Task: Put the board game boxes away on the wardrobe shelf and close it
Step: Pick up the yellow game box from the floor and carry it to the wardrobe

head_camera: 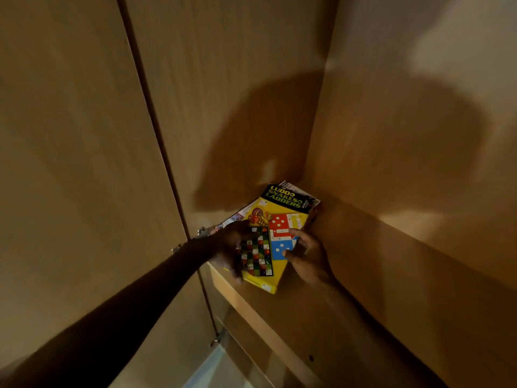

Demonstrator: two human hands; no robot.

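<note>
1. location: interior of a wardrobe, dim light. the door (70,163) stands open on the left, with a metal hinge (202,232) at its inner edge.
2. shelf (251,306): wooden, its front edge running down to the right. it meets the back panel (223,79) and the side wall (405,163) in the far right corner.
3. ludo box (282,217): yellow, printed "ludo snakes ladders". it lies flat and face up on the shelf, far end close to the corner, near end close to the front edge. it sits on top of a lower box (237,215), whose edge shows past it on the left and at the far end. the print on the lower box is too small to read.
4. left hand (228,247): my arm reaches in from the lower left and the hand lies against the left edge of the ludo box. it is in deep shadow and blurred, so i cannot tell whether the fingers grip or only press.
5. right hand (307,259): at the right edge of the ludo box, fingers curled, thumb and a fingertip on the top face, pinching that edge.
6. shadows of my head and arms fall on the back panel and the side wall.
</note>
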